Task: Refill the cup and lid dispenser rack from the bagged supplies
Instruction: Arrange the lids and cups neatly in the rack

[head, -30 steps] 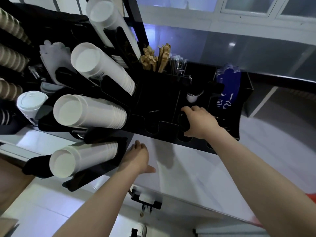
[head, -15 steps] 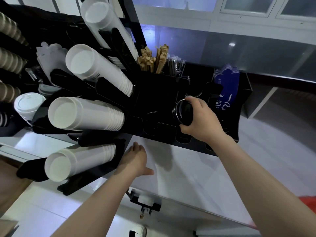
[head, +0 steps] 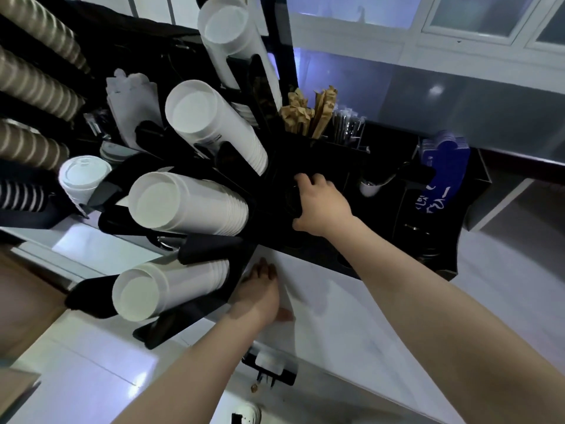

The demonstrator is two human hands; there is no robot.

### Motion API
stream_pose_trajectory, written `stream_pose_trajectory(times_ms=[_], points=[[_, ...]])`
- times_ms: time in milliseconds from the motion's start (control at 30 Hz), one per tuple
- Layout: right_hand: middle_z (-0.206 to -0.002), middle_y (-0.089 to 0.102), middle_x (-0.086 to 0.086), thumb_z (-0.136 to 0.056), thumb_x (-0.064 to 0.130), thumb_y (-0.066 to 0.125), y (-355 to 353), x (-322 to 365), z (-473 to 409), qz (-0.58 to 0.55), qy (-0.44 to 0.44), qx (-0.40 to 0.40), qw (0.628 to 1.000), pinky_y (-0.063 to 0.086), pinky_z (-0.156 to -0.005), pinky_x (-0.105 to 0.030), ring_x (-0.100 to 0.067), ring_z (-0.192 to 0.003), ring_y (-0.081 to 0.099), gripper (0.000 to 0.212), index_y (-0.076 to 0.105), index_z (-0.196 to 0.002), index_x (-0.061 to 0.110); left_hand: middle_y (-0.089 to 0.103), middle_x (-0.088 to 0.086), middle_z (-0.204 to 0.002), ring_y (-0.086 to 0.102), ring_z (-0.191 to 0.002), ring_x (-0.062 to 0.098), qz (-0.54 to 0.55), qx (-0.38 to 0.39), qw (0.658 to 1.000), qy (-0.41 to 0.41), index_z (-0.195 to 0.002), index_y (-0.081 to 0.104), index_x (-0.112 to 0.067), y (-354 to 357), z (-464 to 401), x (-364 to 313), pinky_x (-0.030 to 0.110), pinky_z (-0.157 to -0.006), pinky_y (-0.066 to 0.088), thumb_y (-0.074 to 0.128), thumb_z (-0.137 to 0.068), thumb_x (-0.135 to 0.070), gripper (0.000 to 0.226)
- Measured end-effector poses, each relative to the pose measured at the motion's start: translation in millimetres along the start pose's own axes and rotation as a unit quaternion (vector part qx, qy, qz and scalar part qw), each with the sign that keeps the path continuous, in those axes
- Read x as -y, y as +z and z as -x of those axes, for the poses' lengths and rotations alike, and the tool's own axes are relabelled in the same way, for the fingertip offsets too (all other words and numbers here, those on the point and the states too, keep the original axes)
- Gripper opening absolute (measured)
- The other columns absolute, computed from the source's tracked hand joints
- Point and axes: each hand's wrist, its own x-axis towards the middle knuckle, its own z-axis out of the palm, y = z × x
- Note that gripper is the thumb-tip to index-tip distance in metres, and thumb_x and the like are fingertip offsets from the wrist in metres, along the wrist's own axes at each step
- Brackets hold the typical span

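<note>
Head view: my right hand (head: 321, 203) curls its fingers around a stack of black lids (head: 292, 199), holding it at a slot in the black dispenser rack (head: 336, 166), which stands along the counter's (head: 351, 316) far edge. My left hand (head: 260, 293) lies flat, fingers straight, on the white counter near its front edge, just beside the rack's lowest sleeve of white cups (head: 159, 290). Brown stir sticks (head: 308, 114) stand at the rack's back edge.

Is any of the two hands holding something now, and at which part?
The right hand grips a stack of black lids around its rim. The left hand holds nothing.
</note>
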Motion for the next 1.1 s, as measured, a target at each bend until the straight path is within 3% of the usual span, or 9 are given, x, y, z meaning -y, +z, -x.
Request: stream_pose_trajectory(times_ms=[233, 333, 400, 467, 633, 833, 967, 1100], points=[[-0.135, 0.046, -0.014, -0.073, 0.044, 0.078, 23.8, 1.1, -10.6, 0.085, -0.008, 0.085, 0.993, 0.043, -0.095, -0.044, -0.036, -0.123, 0.043, 0.092, 0.029, -0.146, 0.016, -0.016, 0.016, -0.158, -0.009, -0.147, 0.026, -0.009, -0.009, 1.0, 0.013, -0.149, -0.014, -0.004, 8.3, 0.5, 8.2, 0.039, -0.119, 0.008, 0.05, -0.082, -0.068, 0.113], [-0.156, 0.019, -0.014, -0.073, 0.047, 0.077, 24.1, 4.1, -8.6, 0.116, -0.029, 0.082, 0.989, 0.039, -0.101, -0.046, -0.037, -0.135, 0.03, 0.101, 0.021, -0.151, 0.018, -0.018, 0.015, -0.158, -0.011, -0.147, 0.025, -0.015, -0.008, 1.0, 0.011, -0.148, -0.017, -0.004, 11.6, -0.2, 9.6, 0.038, -0.12, 0.005, 0.048, -0.082, -0.07, 0.113], [-0.159, 0.008, -0.013, -0.071, 0.054, 0.075, 25.7, 4.0, -0.8, 0.13, -0.031, 0.043, 0.99, 0.036, -0.103, -0.046, -0.037, -0.137, 0.024, 0.108, 0.016, -0.152, 0.013, -0.017, 0.015, -0.158, -0.011, -0.147, 0.025, -0.016, -0.012, 1.0, 0.01, -0.148, -0.016, -0.004, 13.2, -0.7, 9.6, 0.037, -0.12, 0.004, 0.048, -0.082, -0.07, 0.113], [-0.156, 0.017, -0.012, -0.073, 0.059, 0.071, 26.7, 1.3, 9.6, 0.127, -0.038, -0.004, 0.991, 0.035, -0.103, -0.046, -0.035, -0.136, 0.027, 0.108, 0.016, -0.151, 0.009, -0.015, 0.015, -0.158, -0.01, -0.147, 0.025, -0.011, -0.023, 1.0, 0.012, -0.149, -0.014, -0.003, 14.2, -0.5, 9.3, 0.036, -0.12, 0.003, 0.049, -0.082, -0.07, 0.113], [-0.13, 0.053, -0.005, -0.086, 0.044, 0.056, 36.2, 0.1, 25.5, 0.136, -0.116, -0.043, 0.983, 0.037, -0.095, -0.04, -0.029, -0.118, 0.048, 0.054, 0.048, -0.132, 0.016, -0.018, 0.015, -0.158, -0.012, -0.147, 0.024, 0.008, -0.02, 1.0, 0.014, -0.149, -0.014, -0.005, 13.7, -1.0, 10.3, 0.035, -0.119, 0.003, 0.052, -0.082, -0.067, 0.113], [-0.155, 0.03, -0.006, -0.089, 0.041, 0.057, 42.5, 6.1, 21.9, 0.09, -0.085, 0.067, 0.99, 0.016, -0.112, -0.059, -0.029, -0.142, 0.028, 0.074, 0.025, -0.15, 0.013, -0.022, 0.015, -0.157, -0.016, -0.146, 0.025, -0.007, 0.006, 1.0, 0.009, -0.148, -0.019, -0.004, 12.3, -1.8, 10.3, 0.036, -0.119, 0.001, 0.047, -0.084, -0.069, 0.112], [-0.141, 0.046, -0.006, -0.086, 0.039, 0.058, 37.8, 8.0, 21.1, 0.075, -0.081, 0.061, 0.992, 0.018, -0.109, -0.064, -0.032, -0.125, 0.047, 0.063, 0.041, -0.141, 0.015, -0.021, 0.014, -0.157, -0.015, -0.146, 0.023, 0.005, -0.002, 1.0, 0.007, -0.148, -0.018, -0.005, 12.0, 0.4, 10.7, 0.035, -0.119, 0.002, 0.048, -0.083, -0.069, 0.113], [-0.143, 0.044, -0.005, -0.088, 0.035, 0.056, 35.9, 5.6, 28.8, 0.042, -0.073, 0.033, 0.996, 0.017, -0.112, -0.059, -0.031, -0.133, 0.037, 0.055, 0.046, -0.137, 0.014, -0.017, 0.012, -0.158, -0.011, -0.147, 0.023, 0.054, -0.032, 0.998, 0.013, -0.15, -0.011, -0.005, 8.3, 6.7, 7.3, 0.035, -0.119, 0.005, 0.059, -0.081, -0.063, 0.114]])
